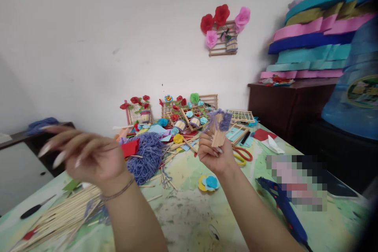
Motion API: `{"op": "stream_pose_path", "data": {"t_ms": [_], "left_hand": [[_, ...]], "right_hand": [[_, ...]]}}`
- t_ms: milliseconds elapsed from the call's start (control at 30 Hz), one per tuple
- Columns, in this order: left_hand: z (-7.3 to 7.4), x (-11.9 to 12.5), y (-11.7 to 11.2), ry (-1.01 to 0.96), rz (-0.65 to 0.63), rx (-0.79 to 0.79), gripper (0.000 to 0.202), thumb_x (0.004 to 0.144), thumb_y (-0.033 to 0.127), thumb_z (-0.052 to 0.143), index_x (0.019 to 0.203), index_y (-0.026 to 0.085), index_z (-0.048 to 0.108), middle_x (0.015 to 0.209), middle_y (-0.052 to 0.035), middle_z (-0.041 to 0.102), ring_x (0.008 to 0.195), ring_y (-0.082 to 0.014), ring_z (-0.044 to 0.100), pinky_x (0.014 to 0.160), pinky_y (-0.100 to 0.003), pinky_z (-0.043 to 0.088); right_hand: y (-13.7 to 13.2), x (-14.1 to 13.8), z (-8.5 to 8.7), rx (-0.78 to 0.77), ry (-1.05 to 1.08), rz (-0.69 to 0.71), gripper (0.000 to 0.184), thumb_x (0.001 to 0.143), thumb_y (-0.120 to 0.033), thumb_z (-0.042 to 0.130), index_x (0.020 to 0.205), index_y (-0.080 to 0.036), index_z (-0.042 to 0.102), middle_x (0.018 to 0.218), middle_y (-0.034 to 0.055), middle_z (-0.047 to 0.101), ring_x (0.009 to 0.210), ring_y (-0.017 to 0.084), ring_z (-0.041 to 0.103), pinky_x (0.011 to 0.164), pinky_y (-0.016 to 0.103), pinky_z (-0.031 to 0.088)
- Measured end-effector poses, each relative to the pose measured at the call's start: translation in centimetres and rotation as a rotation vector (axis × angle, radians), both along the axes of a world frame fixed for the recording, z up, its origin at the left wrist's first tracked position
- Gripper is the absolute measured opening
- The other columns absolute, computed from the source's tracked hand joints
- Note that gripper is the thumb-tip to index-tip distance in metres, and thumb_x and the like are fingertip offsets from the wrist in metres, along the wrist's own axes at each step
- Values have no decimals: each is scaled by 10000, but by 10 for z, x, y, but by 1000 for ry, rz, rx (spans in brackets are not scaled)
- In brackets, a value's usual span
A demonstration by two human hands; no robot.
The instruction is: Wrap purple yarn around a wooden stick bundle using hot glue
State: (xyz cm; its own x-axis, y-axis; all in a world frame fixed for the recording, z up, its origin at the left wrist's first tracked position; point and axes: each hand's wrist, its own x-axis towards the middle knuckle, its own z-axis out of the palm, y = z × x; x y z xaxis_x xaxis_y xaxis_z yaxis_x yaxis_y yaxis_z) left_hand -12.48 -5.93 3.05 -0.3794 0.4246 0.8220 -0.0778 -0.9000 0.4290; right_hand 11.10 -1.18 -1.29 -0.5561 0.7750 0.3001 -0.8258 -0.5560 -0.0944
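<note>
My right hand (214, 153) is raised over the middle of the table, closed around a small bundle of flat wooden sticks (219, 136). Purple yarn (226, 121) is wrapped about the upper end of the sticks, with loose loops sticking out. My left hand (91, 153) is lifted on the left, its fingers stretched out and a little blurred; I see nothing held in it. A tangled heap of purple yarn (146, 159) lies on the table between my hands. Whether a strand runs to my left hand I cannot tell.
Long thin sticks (65, 212) lie at the front left beside black-handled scissors (31, 211). A blue glue gun (280, 201), red-and-yellow scissors (243, 154) and a paper flower (211, 182) lie nearer the right. Stick frames with paper flowers (177, 114) stand along the wall.
</note>
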Motion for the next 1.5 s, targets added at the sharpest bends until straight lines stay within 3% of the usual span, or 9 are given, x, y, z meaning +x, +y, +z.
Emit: {"op": "stream_pose_path", "data": {"t_ms": [67,167,267,467,700,1033,1233,1367,1500], "left_hand": [[2,21,10,-106,-146,122,182,852,337,632,1012,423,639,974,136,691,823,-54,614,498,-187,420],[1,53,21,-2,-218,54,244,794,400,697,1030,336,687,968,36,701,815,-118,637,567,-206,499],[-2,85,25,282,-47,15,330,838,417,655,1128,262,669,1117,-57,680,989,-189,643,774,-287,532],[-13,119,34,564,336,117,175,916,299,561,1030,237,678,970,-45,713,891,-167,646,808,-310,512],[-24,125,48,416,361,117,216,942,235,502,1012,241,707,966,-30,731,891,-163,667,778,-275,516],[-22,110,52,649,285,202,423,850,94,560,1235,260,620,1107,-44,699,971,-161,635,838,-284,514],[-12,99,36,817,574,168,417,751,22,551,1126,187,629,870,-26,672,739,-142,581,724,-285,487],[-11,95,37,989,764,147,356,790,70,572,1127,179,603,933,-62,690,844,-201,616,783,-352,478],[-14,94,51,913,675,142,272,840,98,555,1084,204,613,1013,-65,700,950,-202,635,849,-351,496]], "right_hand": [[0,-2,0,18,-44,-5,284,845,-68,364,611,-211,292,476,-104,267,304,35,291,304,117,219],[-2,-6,1,33,-131,-9,287,843,-120,376,579,-205,303,451,-94,284,297,36,263,286,114,205],[-2,-12,2,25,-224,-26,292,850,-186,367,557,-194,367,425,-66,349,286,44,279,261,121,209],[0,-16,4,-51,-333,-66,342,859,-267,351,543,-176,445,373,-37,401,253,48,282,232,126,224],[-7,-17,10,-115,-365,-9,398,885,-223,303,517,-171,444,332,-38,396,223,38,248,228,119,198],[-5,-10,14,-100,-345,-14,452,925,-265,267,517,-174,437,339,-47,361,244,32,225,230,108,189],[-2,-9,12,-79,-403,-23,448,916,-261,285,510,-161,445,354,-55,354,239,21,198,221,115,172],[-4,-11,15,-77,-451,4,446,910,-240,276,501,-161,436,347,-44,361,230,25,225,213,113,167],[-9,-11,19,-82,-469,0,450,905,-239,271,492,-162,431,337,-41,358,220,25,239,212,111,164]]}}
